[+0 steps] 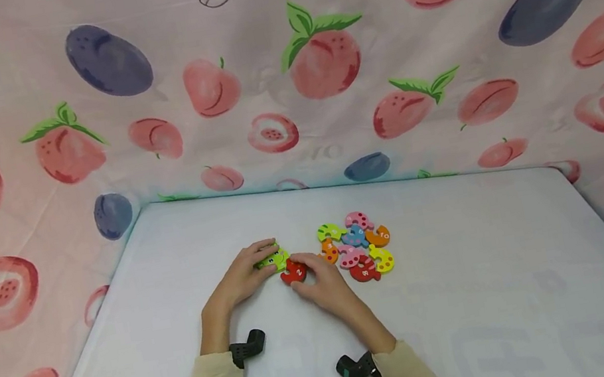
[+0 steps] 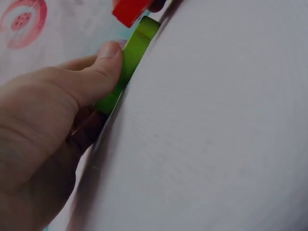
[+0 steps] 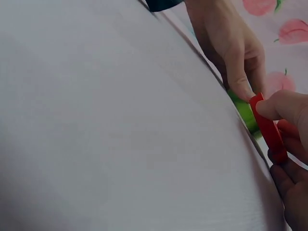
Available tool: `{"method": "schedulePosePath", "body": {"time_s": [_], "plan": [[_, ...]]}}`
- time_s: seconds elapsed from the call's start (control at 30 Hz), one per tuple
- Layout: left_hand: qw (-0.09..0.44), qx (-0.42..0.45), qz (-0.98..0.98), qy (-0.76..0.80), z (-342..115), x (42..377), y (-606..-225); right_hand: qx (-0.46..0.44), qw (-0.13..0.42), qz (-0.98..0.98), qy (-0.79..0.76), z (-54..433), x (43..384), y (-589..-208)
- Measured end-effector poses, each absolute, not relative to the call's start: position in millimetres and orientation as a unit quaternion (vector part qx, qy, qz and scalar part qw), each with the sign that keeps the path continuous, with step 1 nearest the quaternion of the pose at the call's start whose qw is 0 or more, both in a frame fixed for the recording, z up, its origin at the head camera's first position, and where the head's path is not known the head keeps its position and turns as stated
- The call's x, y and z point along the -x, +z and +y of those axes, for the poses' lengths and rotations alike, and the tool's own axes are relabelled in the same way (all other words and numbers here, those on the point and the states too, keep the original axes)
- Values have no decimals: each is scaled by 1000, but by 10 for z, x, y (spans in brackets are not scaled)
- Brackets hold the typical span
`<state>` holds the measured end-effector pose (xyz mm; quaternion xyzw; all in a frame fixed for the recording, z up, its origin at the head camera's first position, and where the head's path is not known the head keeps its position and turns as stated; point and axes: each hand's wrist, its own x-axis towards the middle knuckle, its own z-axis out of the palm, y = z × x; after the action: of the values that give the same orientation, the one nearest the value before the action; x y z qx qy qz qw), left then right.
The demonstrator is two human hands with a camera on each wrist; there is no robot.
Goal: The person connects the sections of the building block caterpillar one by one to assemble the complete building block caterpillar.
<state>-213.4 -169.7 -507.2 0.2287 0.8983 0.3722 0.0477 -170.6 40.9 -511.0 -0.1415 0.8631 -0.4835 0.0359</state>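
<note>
My left hand [image 1: 240, 279] grips a flat green puzzle piece [image 1: 278, 259] with a smiling face, thumb on the near edge and fingers over the far side. In the left wrist view the thumb presses the edge of this green piece [image 2: 137, 48], which rests on the white table. My right hand [image 1: 327, 286] pinches a red piece [image 1: 294, 273] marked 2 between thumb and fingers, right at the green one's near right side. From the right wrist view, the red piece [image 3: 269, 132] is tilted and overlaps the green piece [image 3: 244, 110].
Right of my hands lies a cluster of several colourful pieces, among them a red one [image 1: 362, 271] marked 8, an orange one [image 1: 379, 237] marked 10 and a spotted blue one [image 1: 355, 236]. Fruit-print cloth [image 1: 329, 136] hangs behind the white table [image 1: 507, 287] and along its left side.
</note>
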Motion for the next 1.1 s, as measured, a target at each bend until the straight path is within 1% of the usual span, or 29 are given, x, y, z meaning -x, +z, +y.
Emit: {"method": "schedulePosePath", "body": {"time_s": [0.17,0.37,0.83,1.1], "plan": [[44,-233,895,379,-1727,2142,-5135,126,24,868,-480,429,1740,-5113],[38,-233,890,389,-1744,2152,-5152,131,20,869,-476,406,1759,-5108],[45,-231,888,394,-1739,2151,-5161,124,-14,889,-441,334,1720,-5080],[46,-224,892,390,-1739,2154,-5168,124,-11,900,-418,334,1725,-5092]]}}
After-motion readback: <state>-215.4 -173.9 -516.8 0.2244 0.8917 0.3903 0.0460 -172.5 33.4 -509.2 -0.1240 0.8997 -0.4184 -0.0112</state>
